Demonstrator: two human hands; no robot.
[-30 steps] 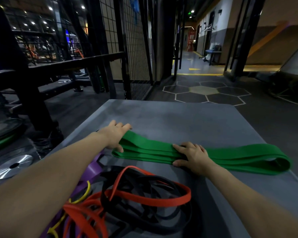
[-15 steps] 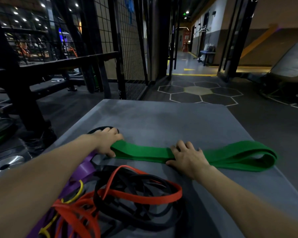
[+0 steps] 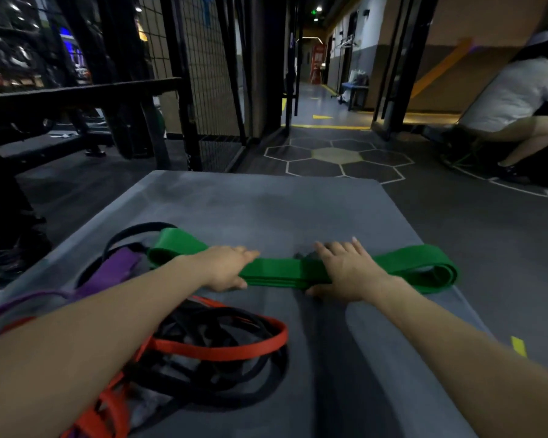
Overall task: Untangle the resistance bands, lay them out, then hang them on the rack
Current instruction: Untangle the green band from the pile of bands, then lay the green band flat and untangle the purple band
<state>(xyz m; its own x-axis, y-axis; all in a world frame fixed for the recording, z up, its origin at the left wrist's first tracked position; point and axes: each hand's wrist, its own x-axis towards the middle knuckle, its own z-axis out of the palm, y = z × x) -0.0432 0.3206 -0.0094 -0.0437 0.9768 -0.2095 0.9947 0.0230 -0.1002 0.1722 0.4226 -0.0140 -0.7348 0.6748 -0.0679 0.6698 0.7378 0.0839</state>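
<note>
Both hands are down on the green band (image 3: 279, 273), which lies folded and stretched crosswise on the grey mat (image 3: 266, 203). The left hand (image 3: 225, 268) is laid over it left of centre, fingers reaching across the top and thumb tucked at the near edge, so it grips the band there. The right hand (image 3: 345, 268) is just to the right, fingers fairly straight and spread over the band, thumb down at the near edge; whether it pinches or only presses I cannot tell for sure, it looks like a flat press. The band's left loop pokes out past the left wrist, and its right loop curls open near the mat's right edge. Closer in, the rest is a tangle: a red band (image 3: 222, 350) looped through a black band (image 3: 234, 384), both partly under the left forearm. A purple band (image 3: 114, 270) runs off to the left, touching the green loop, with another thin black loop arching behind it. On the floor to the right there is a bit of yellow tape (image 3: 518, 346). Further back on the right another person (image 3: 513, 99) in a white shirt is crouched down. On the left stands a dark rack (image 3: 76, 93) beside a wire mesh panel (image 3: 209, 67).
</note>
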